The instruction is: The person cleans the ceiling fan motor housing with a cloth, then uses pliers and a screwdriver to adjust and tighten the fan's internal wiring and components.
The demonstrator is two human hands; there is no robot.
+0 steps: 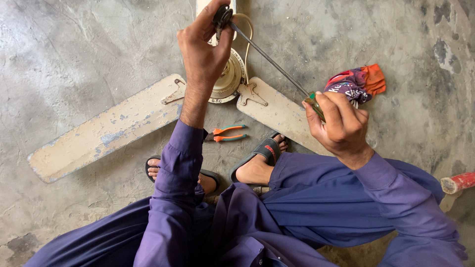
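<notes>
A worn cream ceiling fan point(106, 129) lies on the concrete floor, its motor hub point(229, 79) partly behind my left arm. My left hand point(204, 47) reaches over the hub and pinches a small dark part point(222, 17) at the top of the fan's rod. My right hand point(336, 123) grips the green handle of a long screwdriver point(269, 58); its thin shaft slants up-left to that dark part. A second blade point(277, 113) runs under my right hand.
Orange-handled pliers point(225, 134) lie on the floor between hub and my sandalled feet point(257, 160). A crumpled multicoloured cloth point(356, 84) sits right of the blade. A red-and-white pipe end point(457, 182) lies at the right edge. My knees in purple cloth fill the foreground.
</notes>
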